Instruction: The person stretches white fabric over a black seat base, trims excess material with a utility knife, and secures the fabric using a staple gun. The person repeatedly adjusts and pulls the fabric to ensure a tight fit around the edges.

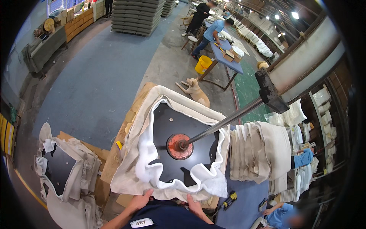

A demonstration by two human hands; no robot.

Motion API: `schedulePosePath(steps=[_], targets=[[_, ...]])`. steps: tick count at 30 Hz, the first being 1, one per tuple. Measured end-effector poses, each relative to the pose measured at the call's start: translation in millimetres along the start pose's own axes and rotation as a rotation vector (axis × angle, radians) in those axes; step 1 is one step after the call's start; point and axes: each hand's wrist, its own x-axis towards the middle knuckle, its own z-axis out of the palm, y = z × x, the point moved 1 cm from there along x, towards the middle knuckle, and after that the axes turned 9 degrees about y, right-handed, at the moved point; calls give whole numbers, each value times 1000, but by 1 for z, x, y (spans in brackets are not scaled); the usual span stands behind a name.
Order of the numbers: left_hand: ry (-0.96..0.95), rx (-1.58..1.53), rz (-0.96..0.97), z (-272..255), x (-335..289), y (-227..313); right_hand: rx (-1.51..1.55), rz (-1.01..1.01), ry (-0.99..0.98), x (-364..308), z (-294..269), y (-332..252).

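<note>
A beige fabric seat cover [131, 168] lies around a black seat board [164, 122], with white padding [146, 168] bunched along the board's edges. A round red press foot [180, 146] on a metal rod [225, 121] rests on the middle of the board. My left hand [140, 200] holds the cover's near edge, its thumb along the fabric. To the right, my right hand [195, 207] grips the same edge with its thumb up. The other fingers of both hands are largely hidden under the cloth.
Stacked covers [263, 152] stand on the blue table at right, near a yellow-black tool [230, 200]. More covered boards [63, 164] are piled at left. A dog [196, 92] lies beyond the press. People work at a far table [228, 61] and at lower right.
</note>
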Motion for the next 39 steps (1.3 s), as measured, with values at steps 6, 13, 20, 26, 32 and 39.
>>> schedulePosePath(steps=[6,13,20,26,32,39], targets=[[100,-162,197,17,17,-35,-135,-115,-12,-10,0,-14],[152,43,329,1,5,-34,87,19,152,1,-6,10],[119,65,117,0,7,-28,18,-1,28,-6,-13,-11],[1,216,-66,-5,-3,-11,168,116,59,-8,-4,-17],[-88,336,-102,8,13,-14,-461,134,-256,-29,1,-73],[-66,70,111,25,17,-39,-399,227,-413,7,27,-19]])
